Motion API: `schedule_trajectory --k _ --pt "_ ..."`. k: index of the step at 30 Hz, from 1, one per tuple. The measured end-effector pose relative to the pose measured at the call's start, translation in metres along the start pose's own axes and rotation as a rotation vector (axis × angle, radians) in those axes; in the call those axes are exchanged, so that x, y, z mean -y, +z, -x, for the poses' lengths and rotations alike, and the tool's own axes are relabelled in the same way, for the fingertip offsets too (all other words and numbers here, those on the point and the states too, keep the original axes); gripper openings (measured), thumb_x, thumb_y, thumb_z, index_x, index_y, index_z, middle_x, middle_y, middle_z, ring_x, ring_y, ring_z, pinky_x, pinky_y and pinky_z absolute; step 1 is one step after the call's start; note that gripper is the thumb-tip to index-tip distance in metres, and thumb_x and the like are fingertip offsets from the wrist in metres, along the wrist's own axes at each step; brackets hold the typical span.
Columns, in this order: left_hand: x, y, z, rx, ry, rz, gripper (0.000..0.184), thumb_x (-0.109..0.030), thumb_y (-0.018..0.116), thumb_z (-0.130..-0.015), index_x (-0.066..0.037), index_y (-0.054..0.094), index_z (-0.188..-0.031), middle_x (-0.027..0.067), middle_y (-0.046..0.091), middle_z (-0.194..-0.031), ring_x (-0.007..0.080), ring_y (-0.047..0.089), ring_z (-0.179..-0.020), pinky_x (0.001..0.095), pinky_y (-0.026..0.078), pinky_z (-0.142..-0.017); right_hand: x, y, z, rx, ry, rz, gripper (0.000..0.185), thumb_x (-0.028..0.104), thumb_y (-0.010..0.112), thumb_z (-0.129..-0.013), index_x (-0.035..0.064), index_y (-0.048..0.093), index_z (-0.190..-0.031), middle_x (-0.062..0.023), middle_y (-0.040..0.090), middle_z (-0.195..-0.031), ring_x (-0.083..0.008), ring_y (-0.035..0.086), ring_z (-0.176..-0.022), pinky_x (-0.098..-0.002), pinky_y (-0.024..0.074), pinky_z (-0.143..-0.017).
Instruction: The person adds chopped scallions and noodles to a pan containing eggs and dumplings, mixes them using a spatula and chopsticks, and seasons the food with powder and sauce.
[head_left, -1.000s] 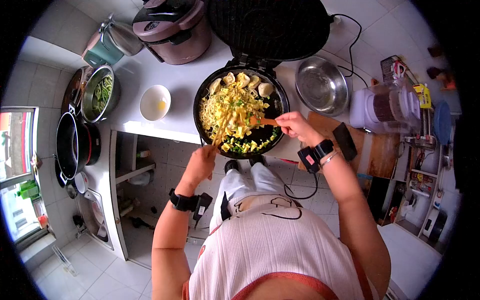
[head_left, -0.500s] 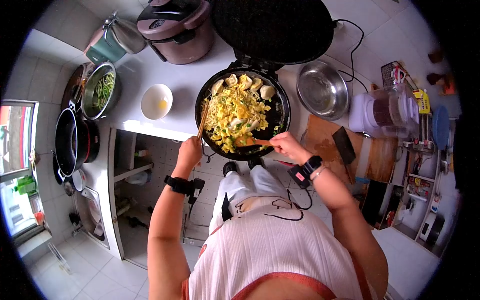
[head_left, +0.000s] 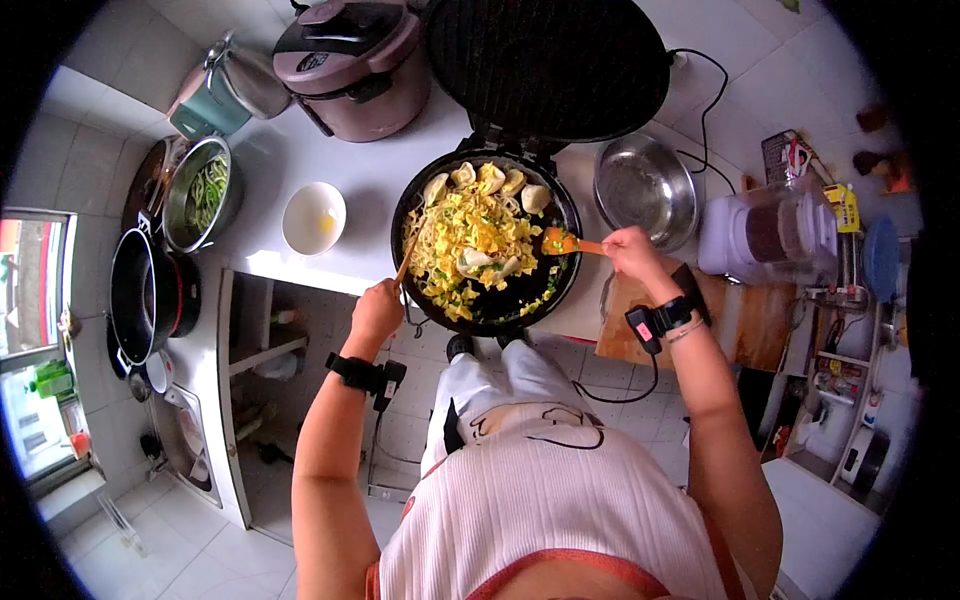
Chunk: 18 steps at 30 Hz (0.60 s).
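Noodles (head_left: 428, 254) lie in 1 pan (head_left: 508, 302), upper middle of the frame. It looks like mixing: left hand (head_left: 377, 312) squeezes chopsticks (head_left: 406, 264), right hand (head_left: 636, 254) squeezes 1 spatula (head_left: 588, 246). The next turn needs a low, soft push.

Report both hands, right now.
Left hand: closed around chopsticks, tips in the noodles.
Right hand: closed on the handle of an orange spatula, its blade over the pan.
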<state>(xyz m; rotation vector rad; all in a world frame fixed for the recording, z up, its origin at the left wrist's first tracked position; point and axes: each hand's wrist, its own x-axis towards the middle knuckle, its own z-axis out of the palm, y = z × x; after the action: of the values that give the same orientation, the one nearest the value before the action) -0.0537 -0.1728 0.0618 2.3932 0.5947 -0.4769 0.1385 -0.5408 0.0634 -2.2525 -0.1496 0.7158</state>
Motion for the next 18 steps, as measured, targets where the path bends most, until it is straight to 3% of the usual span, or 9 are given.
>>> schedule_trajectory --k 3,4,9,11,13,16,18 --pt "-0.020 -0.009 -0.001 0.139 -0.031 0.038 0.021 -0.012 0.042 -0.085 -0.002 0.057 -0.093 0.0199 0.062 -0.073 0.0297 0.062 -0.055 0.0383 0.051 -0.057 -0.004 0.010 -0.020 0.006 -0.046 0.043 0.015 0.013 0.057 -0.080 0.0001 0.066 -0.081 -0.0029 0.055 -0.053 -0.0084 0.049 -0.043 -0.0241 0.0368 -0.040" --pt "-0.016 -0.002 -0.005 0.082 0.071 -0.024 0.020 -0.011 0.041 -0.085 -0.002 0.057 -0.094 0.0189 0.062 -0.070 0.0272 0.061 -0.049 0.0367 0.051 -0.051 -0.002 0.022 -0.029 0.086 -0.013 -0.055 0.014 0.012 0.056 -0.082 0.0006 0.064 -0.083 -0.0015 0.054 -0.053 -0.0076 0.046 -0.042 -0.0232 0.0343 -0.038" --pt "-0.022 0.009 -0.002 0.145 0.083 0.186 0.021 -0.014 0.040 -0.089 0.001 0.055 -0.091 0.0168 0.058 -0.058 0.0260 0.058 -0.043 0.0353 0.048 -0.044 0.038 0.071 -0.049 0.286 0.148 -0.403 0.017 0.013 0.053 -0.086 0.0021 0.061 -0.096 0.0003 0.051 -0.057 -0.0035 0.033 -0.038 -0.0192 0.0225 -0.035" --pt "-0.011 0.020 -0.005 0.040 0.142 0.282 0.018 -0.017 0.048 -0.088 -0.001 0.056 -0.091 0.0121 0.054 -0.057 0.0219 0.055 -0.042 0.0346 0.043 -0.041 0.045 0.081 -0.055 0.327 0.131 -0.422 0.018 0.014 0.054 -0.087 0.0010 0.062 -0.096 0.0006 0.052 -0.058 -0.0038 0.037 -0.042 -0.0190 0.0262 -0.037" --pt "-0.022 0.006 0.005 0.117 0.052 0.273 0.022 -0.017 0.043 -0.089 0.001 0.055 -0.091 0.0172 0.057 -0.056 0.0264 0.056 -0.041 0.0368 0.047 -0.044 0.043 0.091 -0.060 0.233 -0.220 -0.296 0.017 0.012 0.055 -0.084 -0.0015 0.064 -0.091 -0.0026 0.056 -0.059 -0.0084 0.046 -0.047 -0.0235 0.0369 -0.044" --pt "-0.015 0.005 0.022 0.035 0.195 0.188 0.021 -0.018 0.045 -0.088 -0.001 0.056 -0.091 0.0190 0.058 -0.060 0.0316 0.058 -0.048 0.0416 0.047 -0.050 0.057 0.074 -0.037 0.162 -0.404 -0.031 0.016 0.012 0.057 -0.082 0.0003 0.064 -0.089 -0.0078 0.060 -0.064 -0.0143 0.055 -0.054 -0.0285 0.0426 -0.052" --pt "-0.007 0.002 0.033 0.075 0.187 0.070 0.020 -0.020 0.046 -0.088 -0.003 0.056 -0.091 0.0207 0.059 -0.068 0.0377 0.058 -0.061 0.0465 0.047 -0.057 0.068 0.067 -0.007 0.053 -0.569 0.116 0.015 0.013 0.054 -0.082 0.0027 0.060 -0.091 -0.0139 0.060 -0.071 -0.0258 0.059 -0.064 -0.0359 0.0447 -0.057"
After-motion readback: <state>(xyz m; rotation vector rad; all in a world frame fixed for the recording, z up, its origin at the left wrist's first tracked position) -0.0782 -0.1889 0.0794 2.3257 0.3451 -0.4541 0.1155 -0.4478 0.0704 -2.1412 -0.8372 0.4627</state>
